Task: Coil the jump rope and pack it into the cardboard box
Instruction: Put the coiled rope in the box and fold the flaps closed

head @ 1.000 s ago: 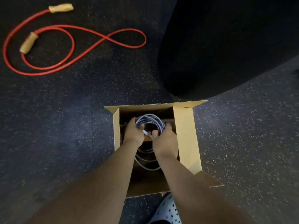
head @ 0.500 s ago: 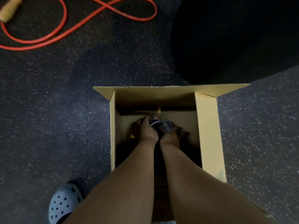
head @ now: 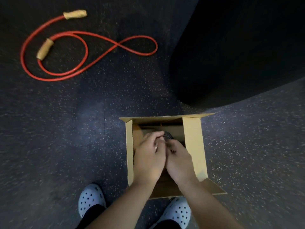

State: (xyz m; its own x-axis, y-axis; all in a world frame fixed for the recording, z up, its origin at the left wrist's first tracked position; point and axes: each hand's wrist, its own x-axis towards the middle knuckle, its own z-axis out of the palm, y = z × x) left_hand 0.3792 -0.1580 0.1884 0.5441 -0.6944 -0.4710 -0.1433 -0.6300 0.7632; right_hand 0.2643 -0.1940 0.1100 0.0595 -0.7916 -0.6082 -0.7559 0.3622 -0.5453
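An open cardboard box (head: 192,142) stands on the dark speckled floor in front of my feet, flaps up. Both of my hands are inside its opening, side by side. My left hand (head: 149,156) and my right hand (head: 179,160) have their fingers curled on a coiled grey jump rope (head: 168,136). Only a small dark arc of that coil shows past my fingertips, low in the box; the rest is hidden by my hands. A second, red jump rope (head: 85,52) with tan handles lies loosely looped on the floor at the far left.
A large black object (head: 239,52) fills the upper right, just behind the box. My two pale perforated clogs (head: 91,198) stand at the box's near side. Speckled floor (head: 57,138) surrounds the box on the left and right.
My head has pulled back and up, so the box looks smaller and the red rope is back in full view. My hands have come up from deep in the box toward its opening.
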